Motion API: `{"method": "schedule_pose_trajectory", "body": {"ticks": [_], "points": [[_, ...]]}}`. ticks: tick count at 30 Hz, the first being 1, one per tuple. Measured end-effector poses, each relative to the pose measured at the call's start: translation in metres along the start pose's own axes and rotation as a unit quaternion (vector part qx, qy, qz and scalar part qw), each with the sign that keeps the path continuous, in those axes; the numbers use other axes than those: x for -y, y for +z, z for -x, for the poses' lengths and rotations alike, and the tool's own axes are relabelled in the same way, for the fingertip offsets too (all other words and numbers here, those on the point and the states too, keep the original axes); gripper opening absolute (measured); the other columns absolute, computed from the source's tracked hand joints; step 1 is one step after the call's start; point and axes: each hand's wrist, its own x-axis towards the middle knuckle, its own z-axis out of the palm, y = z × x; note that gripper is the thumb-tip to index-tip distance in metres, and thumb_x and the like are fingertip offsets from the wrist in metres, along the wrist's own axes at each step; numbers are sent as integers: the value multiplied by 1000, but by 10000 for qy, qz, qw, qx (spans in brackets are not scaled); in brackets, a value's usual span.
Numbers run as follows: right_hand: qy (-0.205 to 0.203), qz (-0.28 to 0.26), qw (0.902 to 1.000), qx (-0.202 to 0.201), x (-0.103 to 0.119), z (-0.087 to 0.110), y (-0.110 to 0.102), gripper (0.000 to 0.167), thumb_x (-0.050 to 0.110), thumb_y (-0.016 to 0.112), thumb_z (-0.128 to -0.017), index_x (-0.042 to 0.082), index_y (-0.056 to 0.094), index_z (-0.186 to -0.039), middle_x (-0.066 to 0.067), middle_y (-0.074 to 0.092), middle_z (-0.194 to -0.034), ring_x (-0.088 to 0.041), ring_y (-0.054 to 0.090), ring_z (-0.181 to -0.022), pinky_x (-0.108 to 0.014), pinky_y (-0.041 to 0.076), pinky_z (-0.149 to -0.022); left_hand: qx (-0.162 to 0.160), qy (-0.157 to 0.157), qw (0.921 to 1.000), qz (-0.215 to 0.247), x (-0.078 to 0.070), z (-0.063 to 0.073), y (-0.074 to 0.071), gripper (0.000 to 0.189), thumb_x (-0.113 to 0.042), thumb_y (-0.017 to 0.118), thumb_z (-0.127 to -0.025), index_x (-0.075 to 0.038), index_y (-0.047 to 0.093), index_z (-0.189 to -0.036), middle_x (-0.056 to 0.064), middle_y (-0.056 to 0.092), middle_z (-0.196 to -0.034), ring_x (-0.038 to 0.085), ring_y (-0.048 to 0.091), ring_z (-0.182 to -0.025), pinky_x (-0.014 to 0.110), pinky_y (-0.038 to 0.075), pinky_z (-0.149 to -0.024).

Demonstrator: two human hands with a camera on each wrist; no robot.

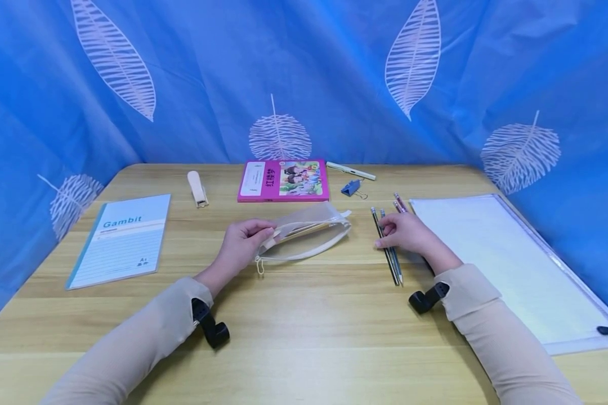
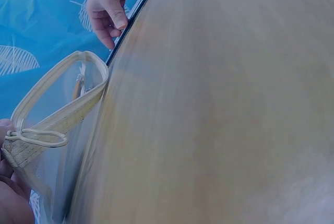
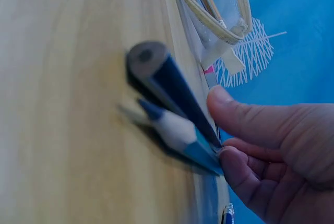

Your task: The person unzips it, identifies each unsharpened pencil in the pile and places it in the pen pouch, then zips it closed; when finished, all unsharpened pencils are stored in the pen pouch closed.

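My left hand (image 1: 242, 243) pinches the left corner of a translucent zip pencil pouch (image 1: 304, 254), near its looped zipper pull (image 2: 44, 138). The pouch's mouth gapes, and some long, slim items (image 1: 304, 230) show inside. Two pencils, one dark (image 3: 175, 85) and one teal with a sharpened blue tip (image 3: 177, 130), lie side by side on the table to the right of the pouch. My right hand (image 1: 407, 232) has its thumb and curled forefinger at both sides of these pencils, gripping them partway along. Reddish pencils (image 1: 399, 202) lie just beyond that hand.
A pink book (image 1: 284, 181), a pale pen (image 1: 351, 170) and a blue binder clip (image 1: 352, 187) lie at the back. On the left are a notebook (image 1: 126, 239) and a cream stapler-like item (image 1: 197, 188). A white zip folder (image 1: 501, 264) covers the right side.
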Motion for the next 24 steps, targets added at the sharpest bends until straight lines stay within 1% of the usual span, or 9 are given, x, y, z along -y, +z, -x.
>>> {"method": "schedule_pose_trajectory", "body": {"ticks": [3,9,13,16,17,21,24], "points": [[-68,224,9997,100,3,-2,-2,56,20,78,-74,-8,57,-118,-10,63,-85,-21,56,-80,-42,45,-80,-4,57,10000,12,0,0,-1,16,-9,63,-88,-2,69,-101,16,70,-97,13,63,-79,20,50,-67],[198,425,9981,395,6,-4,-5,57,18,74,-78,-7,52,-124,-7,63,-80,-16,56,-69,-35,44,-69,-11,94,10000,-14,1,0,-1,16,-10,63,-88,-3,70,-101,16,70,-97,13,63,-79,20,49,-66],[293,523,9974,400,6,-4,-7,51,15,72,-79,-5,55,-122,-5,63,-75,-12,57,-60,-34,45,-67,-35,123,9999,-38,1,0,-1,16,-9,63,-88,-2,70,-100,16,70,-96,12,62,-77,20,49,-65],[381,590,9969,341,6,-4,-7,48,13,70,-78,-4,56,-120,-5,64,-74,-11,59,-58,-35,47,-68,-28,115,9999,-34,1,0,-1,16,-9,63,-88,-2,69,-100,16,70,-96,11,62,-76,20,49,-65],[429,631,9965,338,6,-4,-8,48,13,70,-78,-3,56,-120,-6,65,-74,-11,59,-57,-35,48,-68,-23,103,9999,-25,1,0,0,16,-9,63,-88,-2,69,-101,16,70,-96,11,62,-76,20,49,-65],[575,867,9942,282,8,-3,-9,48,14,67,-77,-1,57,-121,-12,68,-84,-12,58,-56,-34,47,-65,10,56,10000,7,2,-1,0,17,-9,62,-88,-2,69,-101,16,70,-97,11,62,-77,20,49,-66],[623,862,9942,173,8,-2,-8,47,13,66,-76,0,58,-120,-14,67,-89,-13,57,-55,-34,46,-64,4,27,10000,6,2,-1,0,16,-9,62,-88,-2,69,-101,16,70,-96,11,62,-76,20,49,-65]]}}
